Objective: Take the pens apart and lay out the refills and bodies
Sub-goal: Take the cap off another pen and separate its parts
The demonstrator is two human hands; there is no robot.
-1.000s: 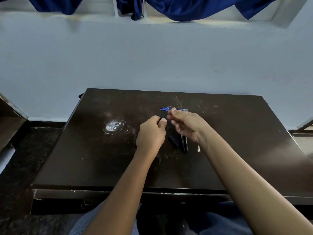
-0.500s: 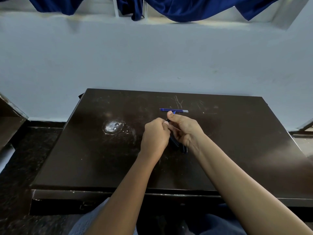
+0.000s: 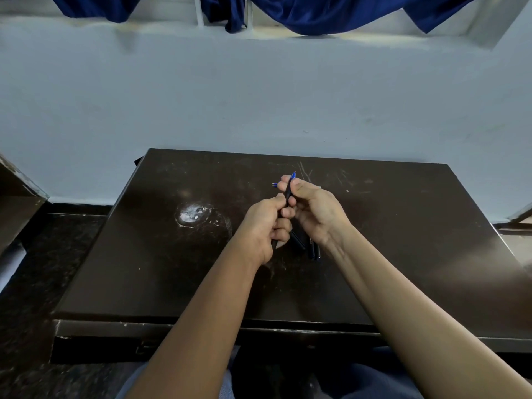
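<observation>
Both hands hold one black pen (image 3: 288, 194) upright above the dark table (image 3: 144, 254). My left hand (image 3: 264, 226) grips its lower barrel, whose end pokes out below the fist. My right hand (image 3: 311, 208) pinches the upper part, where a blue tip (image 3: 293, 175) sticks out. A blue refill (image 3: 274, 184) lies on the table behind the hands, mostly hidden by them. Under my right wrist lie black pen bodies (image 3: 314, 250) and a shorter black piece (image 3: 298, 240).
A white worn patch (image 3: 191, 214) marks the table to the left of the hands. A pale wall (image 3: 259, 96) rises behind the table, with blue curtains (image 3: 331, 12) above. Dark stone floor (image 3: 34, 283) lies to the left.
The hands came down to the pens on the table, then rose with another black pen. It now stands upright between them with its blue tip showing.
</observation>
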